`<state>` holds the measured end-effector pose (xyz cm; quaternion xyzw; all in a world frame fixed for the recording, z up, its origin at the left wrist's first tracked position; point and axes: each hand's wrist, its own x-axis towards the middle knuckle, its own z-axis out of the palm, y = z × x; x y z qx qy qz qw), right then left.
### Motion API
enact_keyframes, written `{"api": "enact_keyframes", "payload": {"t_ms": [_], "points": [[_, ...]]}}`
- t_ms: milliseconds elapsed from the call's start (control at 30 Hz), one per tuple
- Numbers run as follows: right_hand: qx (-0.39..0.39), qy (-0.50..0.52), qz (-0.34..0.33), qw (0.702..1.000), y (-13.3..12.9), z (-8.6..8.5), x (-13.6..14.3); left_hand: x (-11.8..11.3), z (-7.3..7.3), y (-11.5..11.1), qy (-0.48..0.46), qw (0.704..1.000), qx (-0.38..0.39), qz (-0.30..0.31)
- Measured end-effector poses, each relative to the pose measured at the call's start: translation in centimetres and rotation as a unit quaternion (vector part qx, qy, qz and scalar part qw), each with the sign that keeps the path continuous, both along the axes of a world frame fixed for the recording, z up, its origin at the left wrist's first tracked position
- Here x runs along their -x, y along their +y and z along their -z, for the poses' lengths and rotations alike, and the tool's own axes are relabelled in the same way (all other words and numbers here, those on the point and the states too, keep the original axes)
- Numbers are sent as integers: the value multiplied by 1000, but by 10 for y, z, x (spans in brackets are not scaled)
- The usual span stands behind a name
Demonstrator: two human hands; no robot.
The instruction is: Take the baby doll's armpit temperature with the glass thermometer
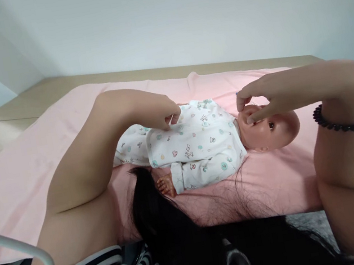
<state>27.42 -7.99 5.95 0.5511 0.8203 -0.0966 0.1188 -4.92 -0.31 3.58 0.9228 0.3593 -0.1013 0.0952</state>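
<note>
A baby doll (267, 130) lies on its back with its head to the right, dressed in a white printed shirt (195, 140) with a folded cuff. My left hand (167, 112) is at the front of the shirt near the waist. Its fingers are curled toward the thumb, with a bit of the fabric seemingly between them. Over the doll's mouth and cheek is my right hand (258, 99), thumb and forefinger apart, the thumb touching the face beside the nose. The doll's brown hand (166, 185) sticks out of the near sleeve.
Beneath the doll a pink sheet (69, 124) covers a wooden table (62, 83) against a white wall (157, 21). Long black hair (163, 208) hangs over the near edge. A white curved bar (44, 261) is at lower left. A dark bead bracelet (350, 124) circles my right arm.
</note>
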Motion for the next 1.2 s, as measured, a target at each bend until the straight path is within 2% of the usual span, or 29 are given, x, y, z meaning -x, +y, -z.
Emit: {"api": "enact_keyframes", "payload": {"t_ms": [100, 167, 300, 367, 433, 567, 700, 867, 1000, 1200], "points": [[53, 23, -11, 998, 10, -3, -10, -5, -14, -6, 79, 996, 29, -1], [84, 49, -32, 995, 18, -5, -17, -5, -15, 1, 68, 998, 17, 2], [131, 106, -37, 985, 32, -6, -31, -6, -4, 28, -11, 998, -35, 52], [129, 130, -27, 983, 39, -5, -39, -10, 4, 40, -57, 994, -51, 77], [123, 150, -14, 981, 47, -1, -48, -15, 13, 50, -71, 993, -59, 77], [107, 174, 35, 978, 72, 21, -78, -23, 34, 65, -65, 995, -56, 51], [62, 150, 155, 974, 106, 59, -116, -25, 56, 76, -101, 994, 11, 25], [99, 138, 218, 961, 129, 98, -146, -25, 78, 88, -157, 984, 85, -19], [115, 152, 251, 949, 133, 112, -156, -26, 85, 95, -167, 982, 85, -32], [94, 154, 277, 944, 129, 115, -160, -27, 83, 93, -171, 981, 81, -32]]}}
